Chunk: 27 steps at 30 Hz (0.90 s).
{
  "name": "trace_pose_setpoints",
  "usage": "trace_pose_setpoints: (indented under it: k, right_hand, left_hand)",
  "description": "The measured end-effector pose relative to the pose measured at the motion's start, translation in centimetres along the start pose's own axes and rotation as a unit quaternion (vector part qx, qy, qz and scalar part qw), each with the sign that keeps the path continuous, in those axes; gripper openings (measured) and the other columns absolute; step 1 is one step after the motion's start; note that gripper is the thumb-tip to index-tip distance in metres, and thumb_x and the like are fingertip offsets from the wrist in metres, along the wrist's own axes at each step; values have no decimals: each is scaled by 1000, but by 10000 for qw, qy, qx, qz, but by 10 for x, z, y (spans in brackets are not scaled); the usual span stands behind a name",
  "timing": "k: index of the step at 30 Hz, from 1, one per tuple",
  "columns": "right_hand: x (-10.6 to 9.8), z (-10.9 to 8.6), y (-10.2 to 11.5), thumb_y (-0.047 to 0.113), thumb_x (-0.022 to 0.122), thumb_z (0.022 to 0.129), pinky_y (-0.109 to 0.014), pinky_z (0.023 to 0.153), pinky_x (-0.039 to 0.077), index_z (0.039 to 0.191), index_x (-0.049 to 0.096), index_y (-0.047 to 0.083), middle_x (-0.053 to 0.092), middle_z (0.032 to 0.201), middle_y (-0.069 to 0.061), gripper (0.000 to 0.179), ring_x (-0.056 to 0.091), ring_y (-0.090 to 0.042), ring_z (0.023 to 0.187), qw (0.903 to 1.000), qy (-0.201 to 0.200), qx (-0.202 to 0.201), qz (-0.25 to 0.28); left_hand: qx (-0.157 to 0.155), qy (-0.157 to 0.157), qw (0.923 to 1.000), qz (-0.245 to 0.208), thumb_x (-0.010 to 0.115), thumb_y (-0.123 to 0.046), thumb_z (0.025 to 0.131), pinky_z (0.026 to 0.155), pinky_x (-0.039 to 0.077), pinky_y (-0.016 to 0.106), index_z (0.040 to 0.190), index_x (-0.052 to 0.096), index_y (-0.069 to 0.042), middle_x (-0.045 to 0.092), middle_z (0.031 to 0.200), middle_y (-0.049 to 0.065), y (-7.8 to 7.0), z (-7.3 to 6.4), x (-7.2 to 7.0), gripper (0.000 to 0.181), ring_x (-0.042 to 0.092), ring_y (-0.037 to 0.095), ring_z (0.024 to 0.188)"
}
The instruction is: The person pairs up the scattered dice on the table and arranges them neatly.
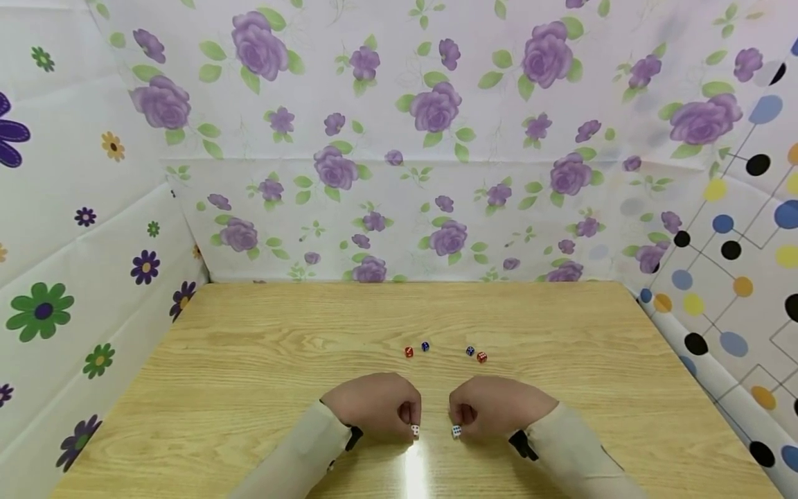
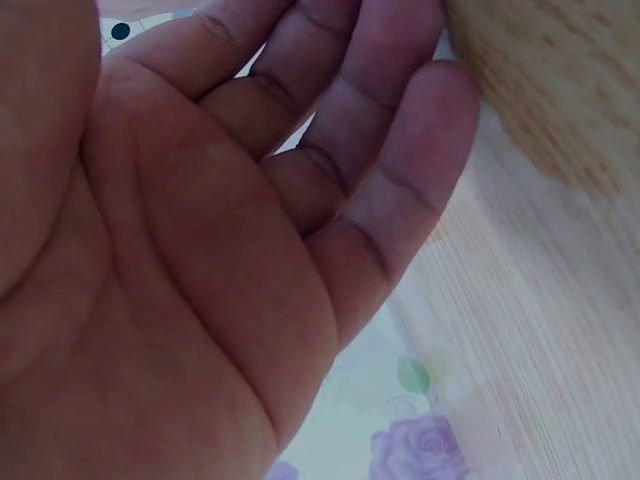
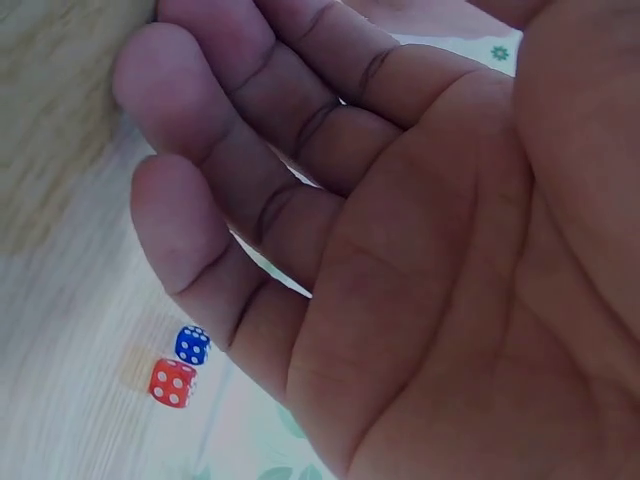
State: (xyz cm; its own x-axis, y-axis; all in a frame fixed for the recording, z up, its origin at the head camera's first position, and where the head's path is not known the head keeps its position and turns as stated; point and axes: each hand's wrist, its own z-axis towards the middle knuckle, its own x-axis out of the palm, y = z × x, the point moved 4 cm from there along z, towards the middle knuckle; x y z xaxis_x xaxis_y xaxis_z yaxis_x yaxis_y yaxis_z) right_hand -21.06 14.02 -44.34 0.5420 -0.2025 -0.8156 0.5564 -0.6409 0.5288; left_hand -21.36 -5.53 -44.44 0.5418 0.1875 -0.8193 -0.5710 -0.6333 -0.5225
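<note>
In the head view, my left hand (image 1: pixel 379 407) pinches a white die (image 1: pixel 415 430) between thumb and finger at the tabletop. Facing it, my right hand (image 1: pixel 495 405) pinches a second white die (image 1: pixel 456 431) the same way, a short gap apart. Beyond the left hand lie a red die (image 1: pixel 409 352) and a blue die (image 1: pixel 425 346). Past the right hand sit another blue die (image 1: pixel 470 351) and red die (image 1: pixel 482 357), which the right wrist view shows close together. Both wrist views show palms and curled fingers; the white dice are hidden there.
The wooden table (image 1: pixel 280 333) spreads around the hands. A floral cloth (image 1: pixel 399 208) hangs behind its back edge. Patterned cloths stand along the left (image 1: pixel 112 277) and right (image 1: pixel 704 333) sides. A bright reflection lies on the tabletop near the front.
</note>
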Motion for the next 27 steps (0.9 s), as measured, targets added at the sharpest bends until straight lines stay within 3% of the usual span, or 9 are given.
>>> trace_pose_setpoints:
  k: [15,27]
  right_hand:
    - [11,5,9,15,83,85,-20,62,45,82,64,24,55,73,18,22,47,3,65,9998,190,-31,62]
    - [10,5,9,12,78,89,-19,62,47,84,66,25,56,75,20,19,50,4,66,9994,176,-297,12]
  left_hand:
    - [131,93,9997,177,82,-19,85,61,47,17,77,68,-28,60,70,-19,-8,5,9,19,52,-2,62]
    - [213,22,9996,178,81,-22,88,61,47,16,76,69,-28,60,70,-20,-9,3,6,18,51,-4,61]
